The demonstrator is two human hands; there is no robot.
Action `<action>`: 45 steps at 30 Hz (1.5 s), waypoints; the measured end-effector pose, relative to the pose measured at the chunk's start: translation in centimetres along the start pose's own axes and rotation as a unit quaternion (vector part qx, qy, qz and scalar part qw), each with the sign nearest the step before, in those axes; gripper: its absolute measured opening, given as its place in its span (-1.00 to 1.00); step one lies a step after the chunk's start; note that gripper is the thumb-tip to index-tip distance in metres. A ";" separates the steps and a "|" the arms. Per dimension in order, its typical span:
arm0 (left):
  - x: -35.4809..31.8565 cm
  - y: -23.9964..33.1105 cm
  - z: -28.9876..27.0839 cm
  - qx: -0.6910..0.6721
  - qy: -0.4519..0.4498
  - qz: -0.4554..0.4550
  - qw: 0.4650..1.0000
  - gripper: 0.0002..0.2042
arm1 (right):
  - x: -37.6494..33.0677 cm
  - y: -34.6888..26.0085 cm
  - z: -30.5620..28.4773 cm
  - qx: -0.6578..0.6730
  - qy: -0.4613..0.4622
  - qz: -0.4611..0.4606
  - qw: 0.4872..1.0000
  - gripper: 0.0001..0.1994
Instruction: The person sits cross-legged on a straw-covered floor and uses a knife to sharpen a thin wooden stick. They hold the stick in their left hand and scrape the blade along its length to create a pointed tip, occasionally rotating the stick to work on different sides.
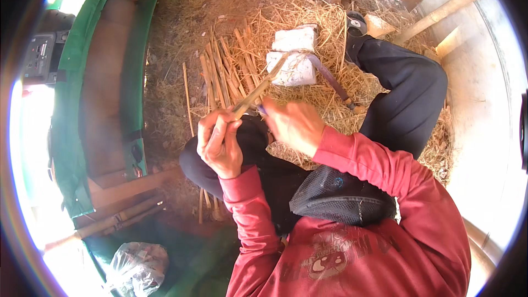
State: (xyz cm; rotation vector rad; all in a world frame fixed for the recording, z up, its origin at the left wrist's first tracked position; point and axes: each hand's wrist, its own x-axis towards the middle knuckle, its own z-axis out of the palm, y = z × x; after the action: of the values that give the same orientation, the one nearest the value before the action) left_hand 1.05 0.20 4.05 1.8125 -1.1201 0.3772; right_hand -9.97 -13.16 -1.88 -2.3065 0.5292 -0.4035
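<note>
Plenty of straw [333, 25] litters the ground [176, 27] around two bent legs in black trousers [410, 71], a person in red sleeves [352, 151] working between them. Split bamboo sticks [219, 71] lie in a loose row beyond the left knee, just beside two whitish blocks [293, 55] set close together — a curved, dark tool [330, 80] rests against their right side. A single bamboo strip [254, 96] slants up and to the right, its far end in front of the blocks. The left hand [219, 142] pinches its near end between thumb and fingers; the right hand [294, 124] is curled and blurred beside it — whether its fingers grip the small dark-blue object [261, 109] there, one cannot tell.
</note>
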 end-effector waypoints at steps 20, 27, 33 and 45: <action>0.3 -0.5 0.3 -0.010 0.002 0.031 0.999 -0.83 | -0.3 -2.5 -1.3 0.049 0.057 -0.049 0.996 -0.82; 0.5 -0.8 0.4 -0.002 0.017 0.009 1.000 -0.79 | 0.1 -0.8 -0.2 0.026 0.010 0.013 1.000 -0.80; 0.3 -0.8 0.3 -0.042 0.004 0.012 0.999 -0.78 | 1.4 2.9 1.5 -0.027 0.005 0.054 0.998 -0.81; -0.1 -0.6 -0.2 -0.047 0.013 0.002 0.999 -0.80 | 3.1 2.2 2.3 -0.032 -0.040 0.128 0.990 -0.75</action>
State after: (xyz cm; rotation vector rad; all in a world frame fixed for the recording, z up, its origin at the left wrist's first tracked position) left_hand 1.57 0.54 3.75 1.7191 -1.1064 0.3439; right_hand -6.85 -14.73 -4.59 -2.2677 0.7960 -0.1708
